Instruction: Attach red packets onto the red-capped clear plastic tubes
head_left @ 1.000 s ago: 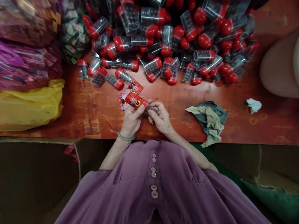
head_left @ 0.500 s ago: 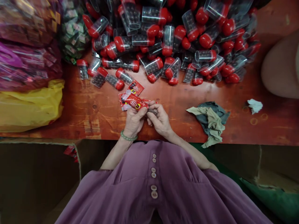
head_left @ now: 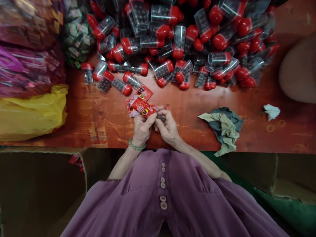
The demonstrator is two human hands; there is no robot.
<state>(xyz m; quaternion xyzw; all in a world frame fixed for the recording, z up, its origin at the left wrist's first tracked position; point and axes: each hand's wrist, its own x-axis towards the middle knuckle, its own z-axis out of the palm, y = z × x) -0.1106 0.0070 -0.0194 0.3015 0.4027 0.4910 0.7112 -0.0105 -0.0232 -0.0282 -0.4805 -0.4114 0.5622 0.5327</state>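
The left hand (head_left: 142, 130) pinches a red packet (head_left: 143, 108) between thumb and fingers; the packet slants up and leftward from its grip, over more red packets (head_left: 146, 92) on the table just beyond. Touching it, the right hand (head_left: 168, 128) closes narrowly on a dark piece (head_left: 161, 117), mostly hidden by fingers. The reddish wooden table (head_left: 103, 121) runs beneath both; well right of them lie a crumpled green-and-beige cloth (head_left: 225, 128), thin rubber bands (head_left: 270, 128) and a white scrap (head_left: 272, 112). Below and left of the hands, a cardboard box (head_left: 44, 187) shows red wrappers (head_left: 77, 161) near its edge. Far left sit a yellow bag (head_left: 32, 112), a purple bag (head_left: 32, 72) and a clear greenish bag (head_left: 79, 36) of small packets. Beyond the hands, red-capped clear tubes (head_left: 177, 42) holding dark balls are heaped; a rounded pale container (head_left: 300, 72) stands far right.
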